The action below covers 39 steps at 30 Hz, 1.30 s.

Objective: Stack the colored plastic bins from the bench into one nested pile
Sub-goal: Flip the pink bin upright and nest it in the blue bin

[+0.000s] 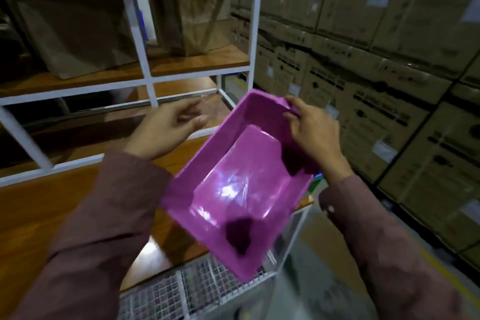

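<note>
Head view showed one white-framed rack (145, 41) at the left with two brown paper sacks (78, 31) on its wooden shelf. One left hand (166, 127) hung open, fingers loosely curled, holding nothing and just clear of the bin's rim. One purple bin (233, 189), tilted with its open side toward the camera, was held in the air over the wooden bench (52, 215) and a wire basket (181, 291). One right hand (311, 130) pinched its far rim. Stacked cardboard boxes (376, 34) filled the right.

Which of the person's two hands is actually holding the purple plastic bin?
The right hand, gripping the purple plastic bin by its far rim; the left hand hovers open beside it.
</note>
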Each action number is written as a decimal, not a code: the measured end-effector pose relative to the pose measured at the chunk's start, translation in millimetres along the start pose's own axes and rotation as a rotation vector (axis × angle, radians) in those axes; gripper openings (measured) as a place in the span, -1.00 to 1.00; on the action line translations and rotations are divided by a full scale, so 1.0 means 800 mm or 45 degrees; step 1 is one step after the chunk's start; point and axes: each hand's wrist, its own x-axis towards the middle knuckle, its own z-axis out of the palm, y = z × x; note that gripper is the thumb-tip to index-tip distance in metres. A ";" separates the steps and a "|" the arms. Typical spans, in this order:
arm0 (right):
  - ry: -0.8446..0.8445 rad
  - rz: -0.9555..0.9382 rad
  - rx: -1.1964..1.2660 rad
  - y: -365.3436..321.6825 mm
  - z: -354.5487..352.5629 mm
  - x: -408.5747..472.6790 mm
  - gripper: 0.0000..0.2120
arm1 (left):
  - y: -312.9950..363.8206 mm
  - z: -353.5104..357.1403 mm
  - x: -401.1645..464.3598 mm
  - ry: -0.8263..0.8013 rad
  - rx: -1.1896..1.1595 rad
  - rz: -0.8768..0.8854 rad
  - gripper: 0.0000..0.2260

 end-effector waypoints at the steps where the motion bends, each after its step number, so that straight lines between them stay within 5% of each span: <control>1: 0.000 0.121 0.022 0.027 0.001 0.013 -0.60 | -0.012 0.013 0.001 0.040 0.041 -0.066 -0.49; 6: -0.096 0.509 0.108 0.126 0.042 0.064 -0.61 | -0.036 0.145 -0.017 0.343 -0.241 -0.485 -0.44; 12: -0.289 0.589 0.109 0.197 0.092 0.097 -0.66 | -0.004 0.219 0.018 0.545 -0.248 -0.584 -0.70; 19: -0.515 0.497 0.124 0.257 0.130 0.101 -0.59 | 0.009 0.257 0.022 0.528 0.064 -0.566 -0.66; 24: -0.699 0.351 0.051 0.279 0.176 0.089 -0.61 | 0.002 0.292 0.019 0.418 0.262 -0.778 -0.69; 34: -0.503 0.136 0.132 0.301 0.224 0.042 -0.51 | -0.004 0.327 -0.016 0.385 0.280 -1.017 -0.60; 39: -0.358 -0.128 0.155 0.214 0.196 0.032 -0.47 | -0.019 0.279 -0.066 0.528 0.313 -1.044 -0.59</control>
